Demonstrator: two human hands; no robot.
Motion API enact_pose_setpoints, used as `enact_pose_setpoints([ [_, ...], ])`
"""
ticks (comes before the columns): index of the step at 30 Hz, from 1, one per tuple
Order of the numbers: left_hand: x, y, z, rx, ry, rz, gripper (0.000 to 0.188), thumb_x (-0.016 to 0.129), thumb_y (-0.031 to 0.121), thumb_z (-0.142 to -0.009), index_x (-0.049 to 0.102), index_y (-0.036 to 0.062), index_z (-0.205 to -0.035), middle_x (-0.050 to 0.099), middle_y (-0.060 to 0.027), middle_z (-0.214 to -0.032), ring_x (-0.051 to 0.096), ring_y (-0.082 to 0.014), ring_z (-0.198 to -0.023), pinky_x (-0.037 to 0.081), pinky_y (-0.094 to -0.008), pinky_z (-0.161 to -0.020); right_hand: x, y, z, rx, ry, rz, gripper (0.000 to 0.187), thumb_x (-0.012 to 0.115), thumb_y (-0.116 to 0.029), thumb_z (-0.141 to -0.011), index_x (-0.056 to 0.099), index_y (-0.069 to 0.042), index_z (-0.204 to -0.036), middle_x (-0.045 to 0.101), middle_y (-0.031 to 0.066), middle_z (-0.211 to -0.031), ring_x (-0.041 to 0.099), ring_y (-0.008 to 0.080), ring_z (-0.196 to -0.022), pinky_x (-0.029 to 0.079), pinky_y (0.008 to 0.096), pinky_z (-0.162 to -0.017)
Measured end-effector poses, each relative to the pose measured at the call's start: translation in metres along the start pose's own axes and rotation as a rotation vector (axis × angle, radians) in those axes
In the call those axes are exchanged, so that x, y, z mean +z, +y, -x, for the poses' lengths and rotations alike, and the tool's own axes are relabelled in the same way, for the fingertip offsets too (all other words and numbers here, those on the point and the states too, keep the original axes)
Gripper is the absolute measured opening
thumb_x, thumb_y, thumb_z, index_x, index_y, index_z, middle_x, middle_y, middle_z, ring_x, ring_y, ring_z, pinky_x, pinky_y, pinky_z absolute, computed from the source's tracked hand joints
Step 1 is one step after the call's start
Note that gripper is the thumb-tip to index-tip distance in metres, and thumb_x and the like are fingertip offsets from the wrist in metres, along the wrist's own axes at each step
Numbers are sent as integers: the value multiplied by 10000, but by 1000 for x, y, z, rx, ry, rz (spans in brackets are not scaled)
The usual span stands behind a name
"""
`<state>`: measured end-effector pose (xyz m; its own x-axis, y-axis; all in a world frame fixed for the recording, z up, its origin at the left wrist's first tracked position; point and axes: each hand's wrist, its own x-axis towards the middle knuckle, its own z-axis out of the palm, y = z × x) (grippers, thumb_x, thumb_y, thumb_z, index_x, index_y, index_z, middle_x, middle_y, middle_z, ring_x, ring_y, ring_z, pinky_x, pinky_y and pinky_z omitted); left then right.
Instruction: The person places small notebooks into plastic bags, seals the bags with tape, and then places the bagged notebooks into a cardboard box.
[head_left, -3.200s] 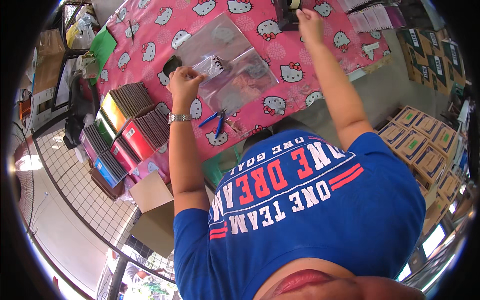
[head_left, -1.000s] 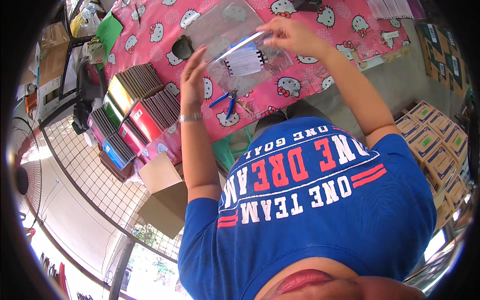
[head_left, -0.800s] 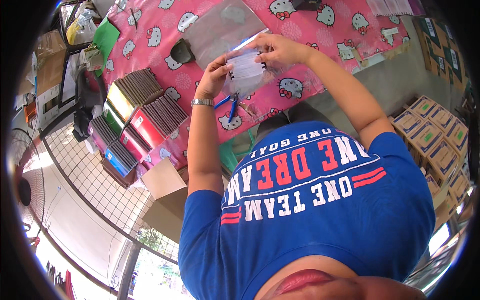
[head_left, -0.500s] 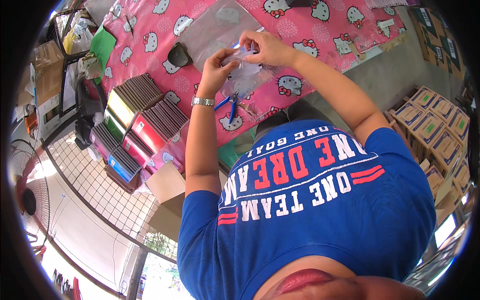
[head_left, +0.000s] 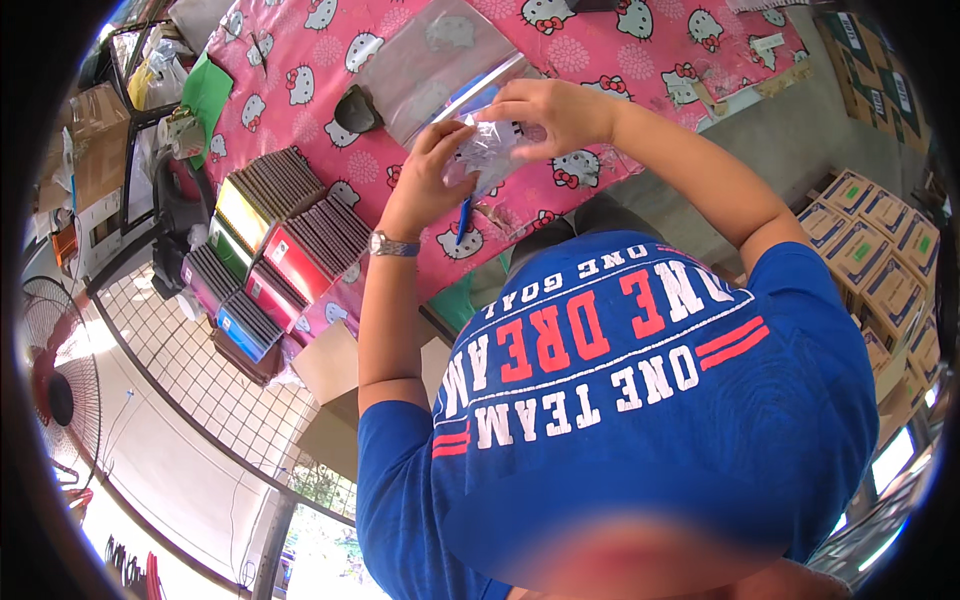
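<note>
My left hand (head_left: 432, 178) and my right hand (head_left: 562, 115) curve around a bunch of small clear plastic pieces (head_left: 490, 146), one hand at each side, thumbs and fingers apart with the pieces between them. The exact kind of the pieces cannot be made out. Just beyond lies a large clear plastic bag (head_left: 430, 62), flat on the table, with a white and blue strip (head_left: 480, 95) near my right fingers. Blue-handled pliers (head_left: 463, 222) lie on the near side of the bunch, largely covered by it and my left hand.
A pink patterned cloth (head_left: 330, 75) covers the table. A dark stone-like lump (head_left: 358, 110) sits left of the bag. Stacks of spiral notebooks (head_left: 290, 245) stand at the left, near a fan (head_left: 62, 400). Stacked cartons (head_left: 870, 240) are at the right.
Both hands have come nearer to me with the plastic pieces, and they are wider apart. The bag's strip now shows more, while the pliers are more covered.
</note>
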<state>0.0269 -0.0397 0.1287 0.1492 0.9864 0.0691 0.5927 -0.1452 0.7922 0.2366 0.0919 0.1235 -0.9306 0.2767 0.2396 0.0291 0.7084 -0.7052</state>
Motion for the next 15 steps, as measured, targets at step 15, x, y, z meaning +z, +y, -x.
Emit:
enact_pose_setpoints([
  [15,47,-9,-4,-513,411,-152,243,831,233,-623,750,102,-810,498,-34,-957,475,-221,-958,403,-345,-865,41,8,-16,393,181,122,253,644,-347,-813,680,-121,-704,502,14,-996,436,195,-1046,278,395,-852],
])
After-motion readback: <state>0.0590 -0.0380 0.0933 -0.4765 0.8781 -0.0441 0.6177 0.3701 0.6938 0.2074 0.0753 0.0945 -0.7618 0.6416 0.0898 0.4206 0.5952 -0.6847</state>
